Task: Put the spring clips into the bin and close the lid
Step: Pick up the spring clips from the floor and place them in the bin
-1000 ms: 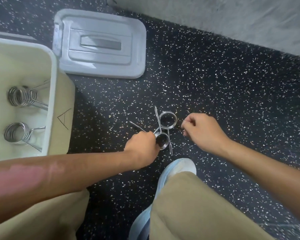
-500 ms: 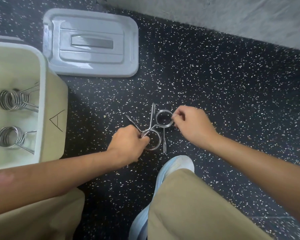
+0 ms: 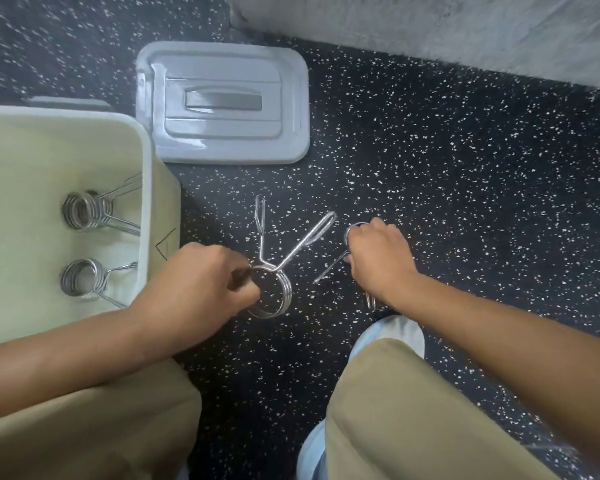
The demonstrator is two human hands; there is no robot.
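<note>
Two spring clips were out on the floor point(image 3: 465, 202), one in each of your hands. The left-hand clip point(image 3: 274, 289) had its coil pinched at the rim by your left hand point(image 3: 201, 282), fingers curled shut on the near-left side of the ring; its two wire handles stood up and away from you in a V. Whether the coil was lifted clear or touching the floor, could not tell.

The right-hand clip point(image 3: 350, 244) was mostly hidden under your right hand point(image 3: 381, 261), which was closed over the coil. Only an arc of the ring showed at the knuckles, plus one handle poking out toward the left and another showing below the wrist. The two clips were apart, the handles not touching.

Two more clips already lay in the bin point(image 3: 146, 188): the far clip point(image 3: 84, 211) and the near clip point(image 3: 80, 278), side by side on the bottom, coils to the left, handles pointing toward the right wall. The bin sat open at your left, cream-coloured, with a triangle mark on its outer side.

The lid point(image 3: 222, 102) lay flat on the floor beyond the bin's far right corner, grey, handle recess up, well apart from both hands.

Floor was black with white flecks. A pale concrete ledge point(image 3: 430, 26) ran across the upper right. Your knees in tan trousers point(image 3: 395, 410) filled the lower edge, with a light shoe point(image 3: 395, 334) just below the right hand.
</note>
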